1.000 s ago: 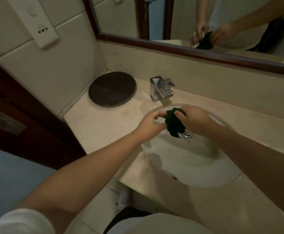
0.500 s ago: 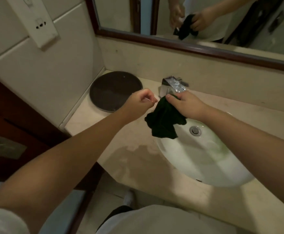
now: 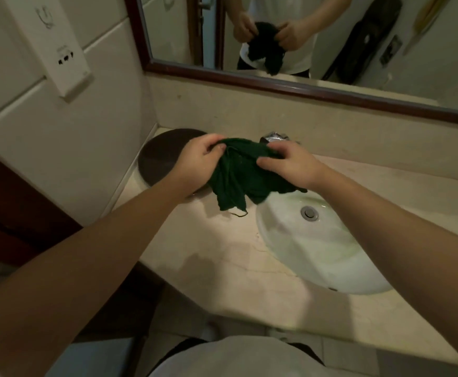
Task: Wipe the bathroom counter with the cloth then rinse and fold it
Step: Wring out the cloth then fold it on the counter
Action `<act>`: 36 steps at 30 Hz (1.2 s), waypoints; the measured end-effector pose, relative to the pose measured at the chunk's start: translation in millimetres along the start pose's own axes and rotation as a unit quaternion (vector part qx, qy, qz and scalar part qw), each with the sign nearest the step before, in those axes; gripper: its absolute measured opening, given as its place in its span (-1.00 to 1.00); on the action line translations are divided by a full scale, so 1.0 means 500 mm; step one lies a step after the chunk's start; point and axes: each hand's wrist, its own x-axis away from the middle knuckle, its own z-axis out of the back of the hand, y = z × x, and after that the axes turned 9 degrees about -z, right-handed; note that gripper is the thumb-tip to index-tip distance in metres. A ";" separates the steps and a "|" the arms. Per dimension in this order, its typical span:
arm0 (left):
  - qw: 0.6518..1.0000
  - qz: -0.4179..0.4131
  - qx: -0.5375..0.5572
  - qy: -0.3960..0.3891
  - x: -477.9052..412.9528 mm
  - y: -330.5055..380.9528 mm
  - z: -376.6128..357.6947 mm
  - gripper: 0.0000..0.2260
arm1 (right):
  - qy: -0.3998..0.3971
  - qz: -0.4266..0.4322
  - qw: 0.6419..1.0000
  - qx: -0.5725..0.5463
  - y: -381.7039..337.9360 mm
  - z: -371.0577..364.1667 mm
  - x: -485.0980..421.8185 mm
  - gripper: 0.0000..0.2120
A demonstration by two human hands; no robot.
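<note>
Left hand (image 3: 199,156) pinching one upper edge of a dark green cloth (image 3: 238,175), fingers curled over the bunched fabric. Right hand (image 3: 290,163) gripping the opposite upper edge, thumb beneath, fingers closed on top. Cloth held up in the air between both hands, above the beige marble counter (image 3: 222,257), its crumpled lower part hanging down over the left rim of the white oval basin (image 3: 320,248), a loose thread dangling from the bottom hem. Chrome faucet (image 3: 274,137) just behind the cloth, mostly hidden by it. Metal drain (image 3: 309,213) visible in the basin, below and to the right of the hanging fabric. Dark round tray (image 3: 162,159) on the counter in the back left corner, partly covered by the left wrist. Darker patch on the counter surface in front of the basin, near the front edge. Wood-framed mirror (image 3: 304,88) above the backsplash, reflecting both hands and the cloth. White wall-mounted unit (image 3: 59,47) on the tiled wall at left.
</note>
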 end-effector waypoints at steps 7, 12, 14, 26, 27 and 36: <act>0.984 0.093 0.150 -0.010 -0.008 -0.013 0.038 -0.81 | -0.014 -0.027 0.999 0.031 0.005 0.007 -0.013 -0.78; 0.996 0.089 -0.020 -0.022 -0.024 -0.037 0.062 -0.73 | -0.041 -0.034 0.991 -0.120 -0.014 0.018 -0.013 -0.84; 0.999 0.023 0.007 -0.033 -0.021 -0.025 0.050 -0.72 | -0.031 -0.008 0.998 -0.046 -0.029 0.018 -0.016 -0.86; 0.982 0.022 -0.027 -0.184 -0.002 -0.036 -0.010 -0.78 | 0.017 -0.013 0.995 0.099 -0.043 0.030 0.007 -0.87; 0.982 0.037 -0.032 -0.182 -0.001 -0.037 -0.006 -0.76 | -0.006 -0.031 0.992 0.121 -0.028 0.027 0.010 -0.88; 0.967 0.059 0.059 -0.239 -0.012 0.035 0.010 -0.54 | -0.079 -0.023 0.996 -0.017 -0.014 0.035 0.022 -0.89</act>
